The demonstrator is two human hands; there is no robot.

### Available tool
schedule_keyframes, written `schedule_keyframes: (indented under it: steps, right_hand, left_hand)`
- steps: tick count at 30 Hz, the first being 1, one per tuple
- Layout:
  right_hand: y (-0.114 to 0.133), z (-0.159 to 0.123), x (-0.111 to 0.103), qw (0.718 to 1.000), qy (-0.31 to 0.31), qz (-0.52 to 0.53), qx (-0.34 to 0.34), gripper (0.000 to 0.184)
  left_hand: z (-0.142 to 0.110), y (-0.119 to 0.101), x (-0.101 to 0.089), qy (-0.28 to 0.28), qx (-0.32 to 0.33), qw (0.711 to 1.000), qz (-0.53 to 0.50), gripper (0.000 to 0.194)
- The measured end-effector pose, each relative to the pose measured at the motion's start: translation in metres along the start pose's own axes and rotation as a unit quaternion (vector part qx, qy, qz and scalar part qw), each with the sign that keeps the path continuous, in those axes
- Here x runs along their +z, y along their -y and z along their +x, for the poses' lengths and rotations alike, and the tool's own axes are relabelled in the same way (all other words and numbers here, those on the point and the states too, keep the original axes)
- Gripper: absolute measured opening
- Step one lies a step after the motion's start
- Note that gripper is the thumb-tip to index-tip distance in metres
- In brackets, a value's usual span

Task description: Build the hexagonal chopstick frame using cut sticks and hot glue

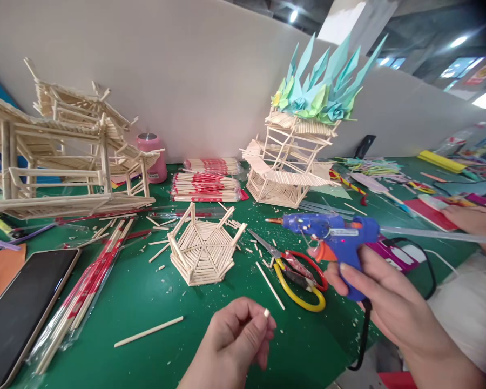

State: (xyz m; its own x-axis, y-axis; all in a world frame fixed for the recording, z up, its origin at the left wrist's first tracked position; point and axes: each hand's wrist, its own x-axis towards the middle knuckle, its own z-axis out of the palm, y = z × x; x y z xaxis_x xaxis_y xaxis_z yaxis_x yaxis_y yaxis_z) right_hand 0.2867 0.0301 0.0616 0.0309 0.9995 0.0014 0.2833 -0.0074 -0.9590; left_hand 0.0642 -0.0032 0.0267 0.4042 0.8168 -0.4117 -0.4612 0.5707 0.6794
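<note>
Pinched between the thumb and fingers of my left hand (243, 335) is a short piece of wooden stick (266, 313); only its pale end shows. My right hand (384, 292) grips a blue hot glue gun (340, 229), its nozzle pointing left and a clear glue stick (433, 234) out of its back. Beyond my left hand sits a small hexagonal stick base (204, 251) with short posts at its corners. Scissors (295, 275) with red and yellow handles lie between the base and the glue gun. A loose chopstick (149, 332) rests left of my left hand.
A large stick house (65, 151) stands at left, a stick tower (295, 162) topped with paper leaves at the back. Packs of chopsticks (208, 186), a phone (28, 313) and a pink bottle (154, 159) are around. At right is another person's hand (470, 224).
</note>
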Motion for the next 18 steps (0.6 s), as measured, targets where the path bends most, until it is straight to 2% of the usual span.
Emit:
schedule_keyframes:
  steps: [4,7,11,15,18]
  right_hand:
    - [-0.002,-0.013,0.004,0.998,0.053,-0.034,-0.009,0.020]
    - [-0.005,-0.022,0.008,0.995,0.091,-0.041,0.005,0.025]
    - [-0.008,-0.035,0.015,0.985,0.157,-0.064,0.033,0.025]
    - [-0.012,-0.044,0.020,0.985,0.138,-0.072,0.073,0.028]
    - [-0.014,-0.047,0.020,0.980,0.157,-0.091,0.077,0.027]
  left_hand:
    - [-0.010,-0.001,-0.012,-0.079,0.095,0.988,0.089,0.026]
    - [-0.014,0.000,-0.028,-0.099,0.086,0.985,0.108,0.022]
    - [-0.015,0.002,-0.042,-0.116,0.076,0.987,0.083,0.023]
    - [-0.013,0.001,-0.048,-0.133,0.090,0.982,0.095,0.023]
    - [-0.014,0.000,-0.051,-0.144,0.125,0.973,0.131,0.017]
